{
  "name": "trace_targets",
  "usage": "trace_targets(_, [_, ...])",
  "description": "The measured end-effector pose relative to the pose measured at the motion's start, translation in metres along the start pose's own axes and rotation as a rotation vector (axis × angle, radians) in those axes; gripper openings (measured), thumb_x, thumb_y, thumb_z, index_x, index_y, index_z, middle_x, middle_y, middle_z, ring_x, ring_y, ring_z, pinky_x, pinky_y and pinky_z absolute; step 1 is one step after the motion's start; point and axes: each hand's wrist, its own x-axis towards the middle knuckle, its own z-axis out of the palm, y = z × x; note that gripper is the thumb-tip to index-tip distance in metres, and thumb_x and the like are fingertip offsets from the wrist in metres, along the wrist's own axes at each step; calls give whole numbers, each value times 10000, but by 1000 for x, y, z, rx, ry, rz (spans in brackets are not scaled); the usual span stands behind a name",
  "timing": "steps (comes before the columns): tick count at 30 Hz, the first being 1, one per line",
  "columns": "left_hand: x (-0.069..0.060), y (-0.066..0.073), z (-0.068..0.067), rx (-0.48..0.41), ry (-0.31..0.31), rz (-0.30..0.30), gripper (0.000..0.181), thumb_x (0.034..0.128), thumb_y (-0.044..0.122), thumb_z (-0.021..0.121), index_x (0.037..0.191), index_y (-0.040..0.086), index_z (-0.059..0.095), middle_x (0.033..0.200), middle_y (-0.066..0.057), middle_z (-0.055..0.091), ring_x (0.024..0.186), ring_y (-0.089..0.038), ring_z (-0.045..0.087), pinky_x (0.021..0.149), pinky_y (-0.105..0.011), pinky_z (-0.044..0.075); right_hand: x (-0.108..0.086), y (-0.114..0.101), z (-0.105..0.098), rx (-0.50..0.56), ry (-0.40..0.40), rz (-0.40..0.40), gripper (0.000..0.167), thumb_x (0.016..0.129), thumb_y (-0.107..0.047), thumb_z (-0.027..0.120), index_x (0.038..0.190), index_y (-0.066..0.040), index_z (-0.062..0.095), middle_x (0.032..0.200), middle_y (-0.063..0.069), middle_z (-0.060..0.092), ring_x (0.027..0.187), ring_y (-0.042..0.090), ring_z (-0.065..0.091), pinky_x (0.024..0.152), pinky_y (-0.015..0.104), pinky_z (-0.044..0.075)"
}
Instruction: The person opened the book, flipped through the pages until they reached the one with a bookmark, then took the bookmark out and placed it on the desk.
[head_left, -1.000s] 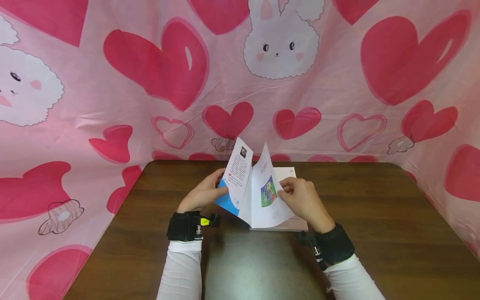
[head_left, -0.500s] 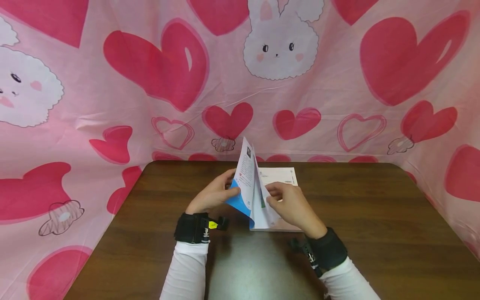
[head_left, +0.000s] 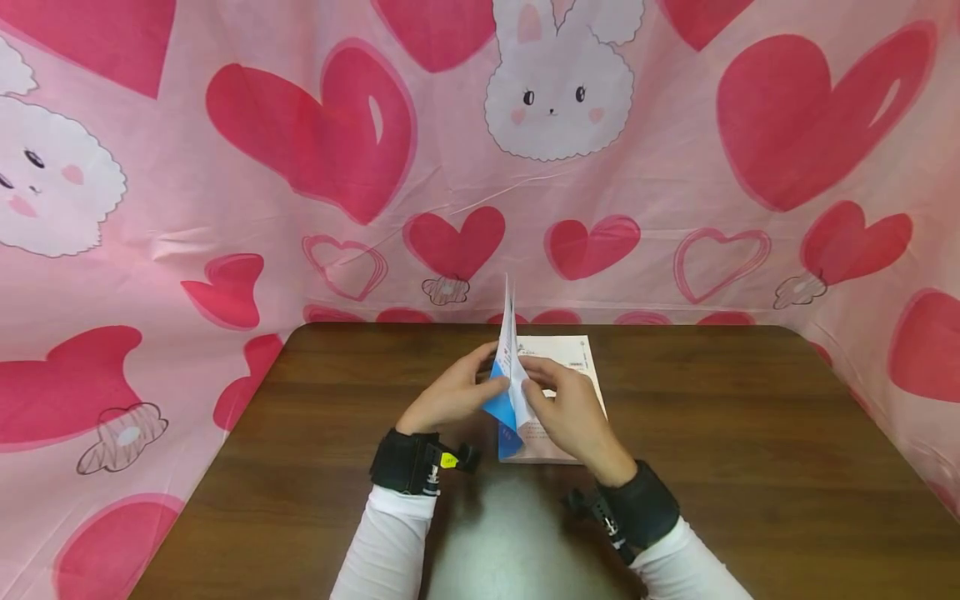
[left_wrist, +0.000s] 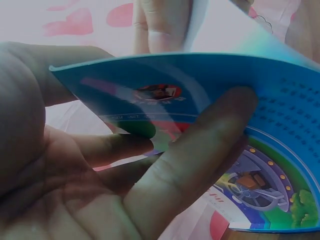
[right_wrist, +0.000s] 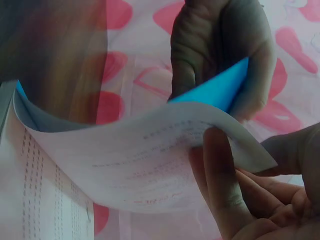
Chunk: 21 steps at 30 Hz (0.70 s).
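- Left hand [head_left: 453, 396]: pinching glossy blue paper cover [left_wrist: 165, 72].
- Right hand [head_left: 567, 408]: pinching white printed paper page [right_wrist: 140, 160].
- Open white-paged paperback [head_left: 566, 346]: beneath right hand, on brown wooden worktop [head_left: 750, 417].

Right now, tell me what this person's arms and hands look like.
The left hand and right hand are bare. White sleeves meet black wristbands, each bearing a dark device with silvery hardware; a yellow label marks the left one.

Book [head_left: 536, 440] open on table [head_left: 750, 417]; blue cover [head_left: 501, 407], white leaf [head_left: 520, 402] raised nearly upright.
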Motion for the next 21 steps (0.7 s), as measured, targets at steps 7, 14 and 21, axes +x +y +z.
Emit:
trace_targets(7, [-1, 2, -1, 42, 26, -2, 633, 1043, 231, 615, 1588, 8, 382, 1490, -227, 559, 1333, -426, 605, 995, -507, 616, -3, -2, 6, 27, -3, -8, 386, 994, -80, 659, 1378, -42, 677, 1232, 186, 771, 1159, 311, 747, 920, 459, 645])
trace_targets(14, [-3, 3, -2, -43, 52, -60, 630, 1077, 280, 592, 1598, 11, 361, 1489, -238, 545, 1302, -418, 625, 954, -514, 633, -9, -6, 11, 64, -93, 8, 398, 992, -133, 678, 1382, -55, 673, 1255, 174, 755, 970, 270, 799, 835, 375, 664])
trace_targets(21, [-3, 2, -1, -54, 98, -83, 620, 1075, 295, 596, 1593, 28, 385, 1475, -206, 575, 1274, -369, 651, 1033, -527, 595, -11, -7, 14, 72, -102, -71, 404, 957, -71, 709, 1358, -22, 687, 1255, 179, 755, 1109, 327, 755, 886, 406, 658])
